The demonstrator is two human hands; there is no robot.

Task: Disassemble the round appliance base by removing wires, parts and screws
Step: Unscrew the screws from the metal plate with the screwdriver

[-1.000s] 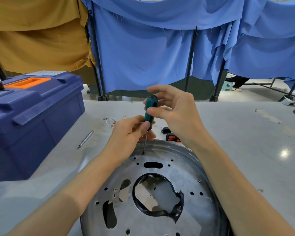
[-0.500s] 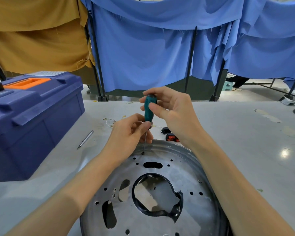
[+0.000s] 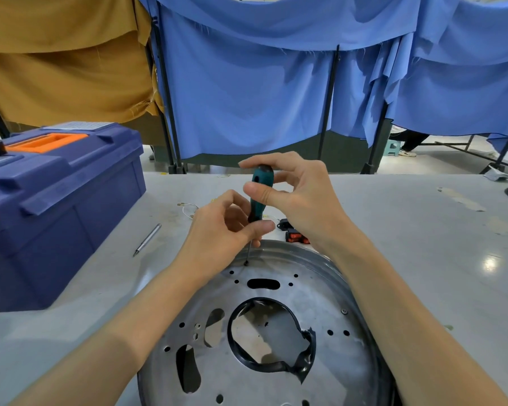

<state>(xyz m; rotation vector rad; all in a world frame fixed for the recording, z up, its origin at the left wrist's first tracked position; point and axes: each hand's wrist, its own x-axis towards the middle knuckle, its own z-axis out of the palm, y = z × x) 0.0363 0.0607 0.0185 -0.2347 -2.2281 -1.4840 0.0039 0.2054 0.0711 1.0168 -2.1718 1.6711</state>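
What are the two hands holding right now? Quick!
Left hand: closed, pinching the screwdriver low down, by its shaft.
Right hand: closed, gripping the screwdriver's handle.

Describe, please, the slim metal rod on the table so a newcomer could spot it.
Start at the blue toolbox on the left. Between it and the round metal base lies the slim silver rod, untouched, unlike the hand-held green screwdriver.
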